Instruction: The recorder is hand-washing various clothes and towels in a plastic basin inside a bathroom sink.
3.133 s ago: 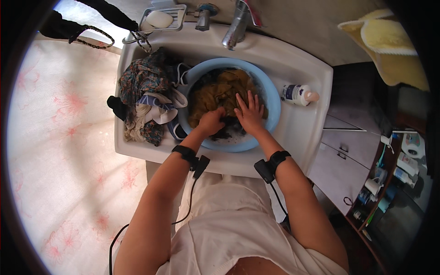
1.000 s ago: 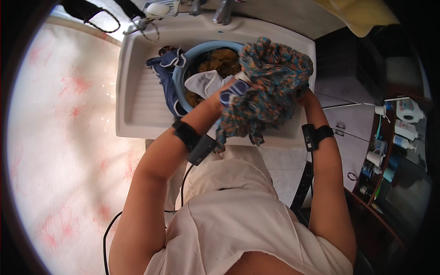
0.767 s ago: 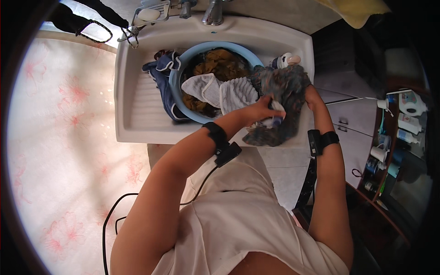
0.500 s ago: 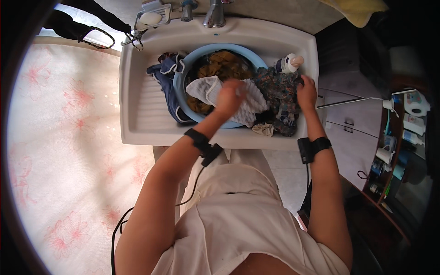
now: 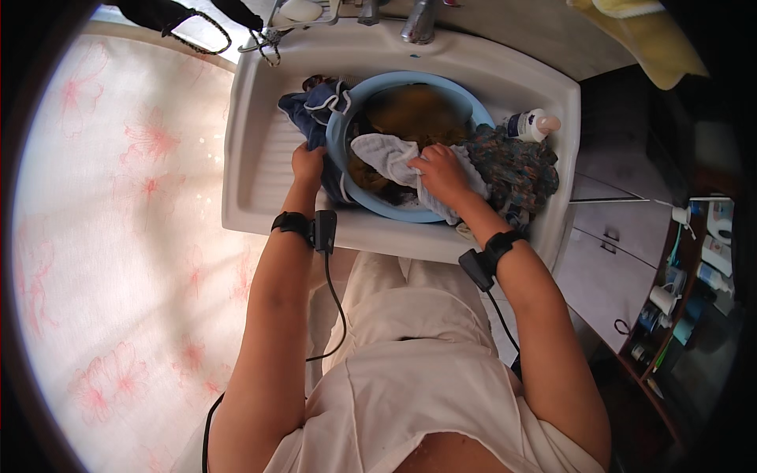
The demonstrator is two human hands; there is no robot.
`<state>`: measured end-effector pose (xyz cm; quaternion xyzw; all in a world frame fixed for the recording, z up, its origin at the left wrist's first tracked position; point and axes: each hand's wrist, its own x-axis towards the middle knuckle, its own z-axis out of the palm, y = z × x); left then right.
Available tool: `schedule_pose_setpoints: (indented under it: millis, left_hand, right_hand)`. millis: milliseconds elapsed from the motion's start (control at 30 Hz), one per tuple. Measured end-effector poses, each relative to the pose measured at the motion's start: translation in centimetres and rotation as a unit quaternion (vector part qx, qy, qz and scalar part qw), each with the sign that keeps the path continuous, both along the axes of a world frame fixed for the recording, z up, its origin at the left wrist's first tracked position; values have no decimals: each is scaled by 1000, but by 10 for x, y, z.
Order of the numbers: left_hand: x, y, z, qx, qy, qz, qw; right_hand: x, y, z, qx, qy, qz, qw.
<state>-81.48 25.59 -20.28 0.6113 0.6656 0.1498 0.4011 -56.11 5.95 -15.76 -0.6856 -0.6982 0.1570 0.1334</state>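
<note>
A light blue basin (image 5: 341,171) stands in the white sink, holding brown wet clothes (image 5: 418,110) and some suds. Over its near rim lies a white textured cloth (image 5: 388,156). My right hand (image 5: 443,173) is closed on this cloth with fingers bent. To the left of the basin, my left hand (image 5: 308,165) is closed on a navy garment with white trim (image 5: 303,110), which lies between the basin and the sink wall. A dark patterned garment (image 5: 512,169) is heaped on the right side, against the basin.
The sink (image 5: 244,185) has a ribbed left side and a metal tap (image 5: 419,22) behind it. A white bottle (image 5: 532,124) lies at the right. A soap bar (image 5: 301,9), a yellow towel (image 5: 643,39), a floral curtain (image 5: 150,189) and grey cabinets (image 5: 611,244) surround it.
My left hand has left the white cloth and moved left onto the navy garment. My right hand has moved left from the patterned garment onto the white cloth. The view has shifted slightly.
</note>
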Motion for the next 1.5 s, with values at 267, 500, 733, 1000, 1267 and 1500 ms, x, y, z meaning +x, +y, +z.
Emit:
schedule_pose_setpoints:
  millis: [267, 500, 733, 1000, 1267, 1500]
  left_hand:
    - [74, -70, 105, -72, -366, -98, 923]
    - [169, -138, 199, -259, -513, -450, 684]
    - [225, -189, 149, -225, -366, -595, 679]
    - [172, -108, 44, -103, -77, -348, 929]
    - [131, -77, 34, 220, 19, -295, 930]
    - [112, -70, 13, 179, 154, -367, 900]
  right_hand:
    - [81, -65, 6, -153, 234, -136, 950]
    - [95, -78, 95, -134, 373, -236, 887]
    - [173, -61, 80, -280, 408, -325, 806]
    - [140, -66, 38, -57, 178, -79, 979]
    - [94, -56, 72, -342, -111, -53, 932]
    - [123, -93, 40, -462, -225, -77, 854]
